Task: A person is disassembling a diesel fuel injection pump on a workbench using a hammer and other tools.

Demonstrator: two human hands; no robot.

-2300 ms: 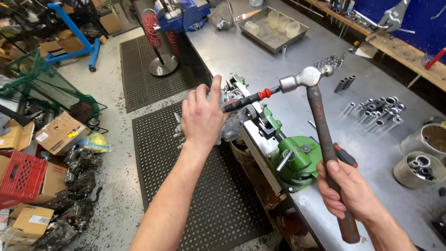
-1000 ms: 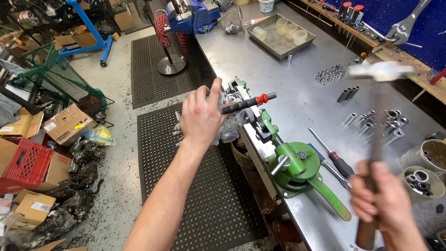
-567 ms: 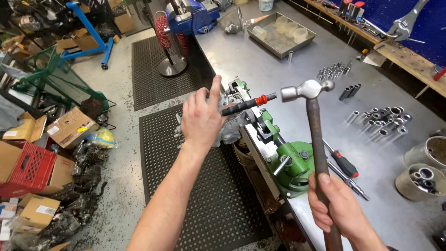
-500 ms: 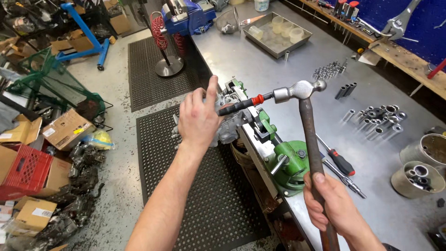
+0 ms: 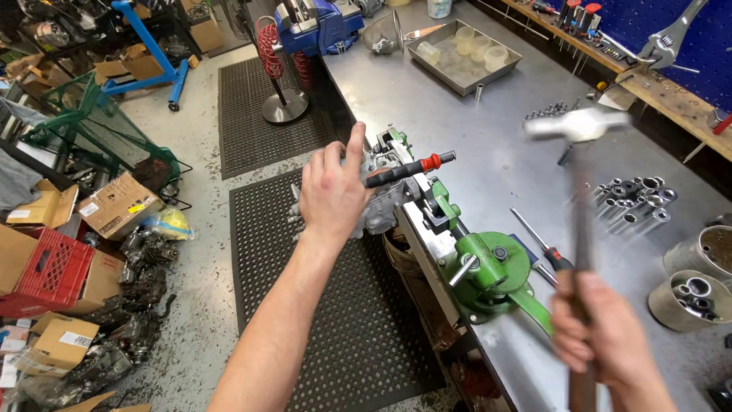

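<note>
— Where was the left hand (image 5: 332, 191) relative to the green vise (image 5: 488, 268)?

— Up the table (image 5: 473, 130) edge from the green vise, wrapped around the dark tool with the red-tipped handle (image 5: 408, 168). Its fingers were closed on the tool's near end, index finger sticking straight up. The tool's tip pointed into the grey metal part (image 5: 385, 202) clamped just beyond the vise's jaws.

— And the right hand (image 5: 606, 339)?

— Nearer the camera than the vise and to its right, gripping the hammer (image 5: 583, 229) by the lower end of its wooden handle. The hammer stood nearly upright, its steel head blurred, raised above the table and well apart from the red-tipped handle.

— Anything lying close to the vise?

— A screwdriver (image 5: 537, 243) with a red and black grip lay on the table just beside the vise, between it and the hammer's handle. Farther right of the vise sat a cluster of sockets (image 5: 637, 202) and two round metal tins (image 5: 698, 286). Well beyond the vise, toward the far end, a shallow metal tray (image 5: 465, 55) held pale cups.
</note>
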